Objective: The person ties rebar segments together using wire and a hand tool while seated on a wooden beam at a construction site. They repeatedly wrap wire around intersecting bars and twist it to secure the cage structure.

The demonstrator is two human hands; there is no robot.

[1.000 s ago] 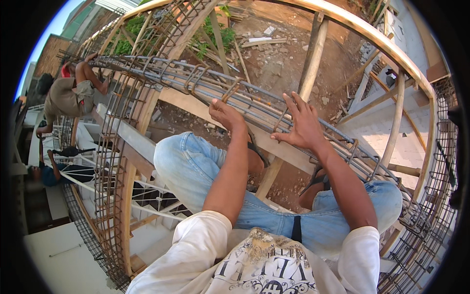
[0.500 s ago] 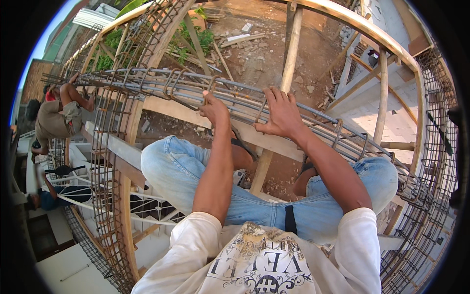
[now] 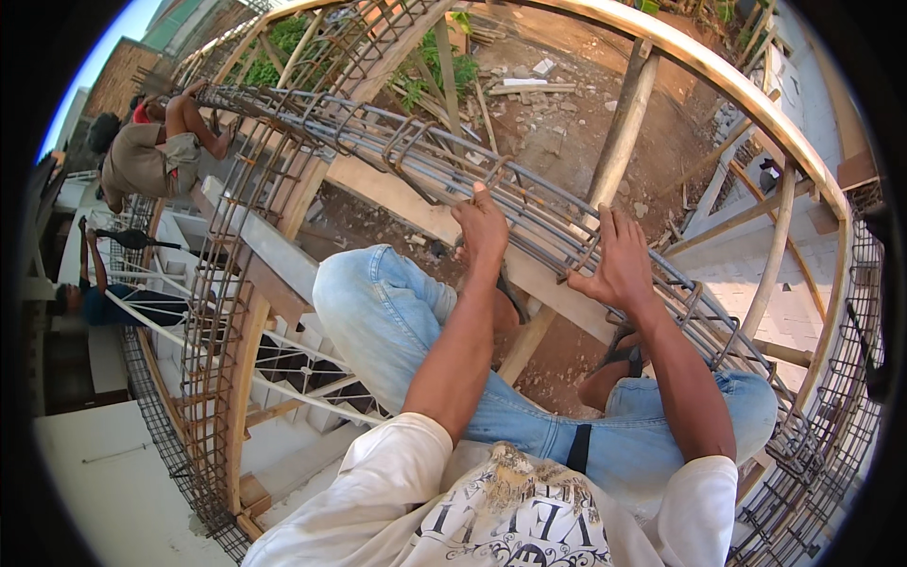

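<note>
1 rebar cage (image 3: pixel 543 213) at L grip (image 3: pixel 484 227) (curled, hold unclr), under R grip (image 3: pixel 620 268) (spread).

Down below, it was all reddish-brown ground (image 3: pixel 576 47) scattered with pale rubble (image 3: pixel 543 67), and daylight poured in! Green plants (image 3: pixel 466 71) sprouted beside it; upper left, a brown wall (image 3: pixel 120 77) stood against a sliver of bright sky (image 3: pixel 123 26), outdoors all round.
</note>
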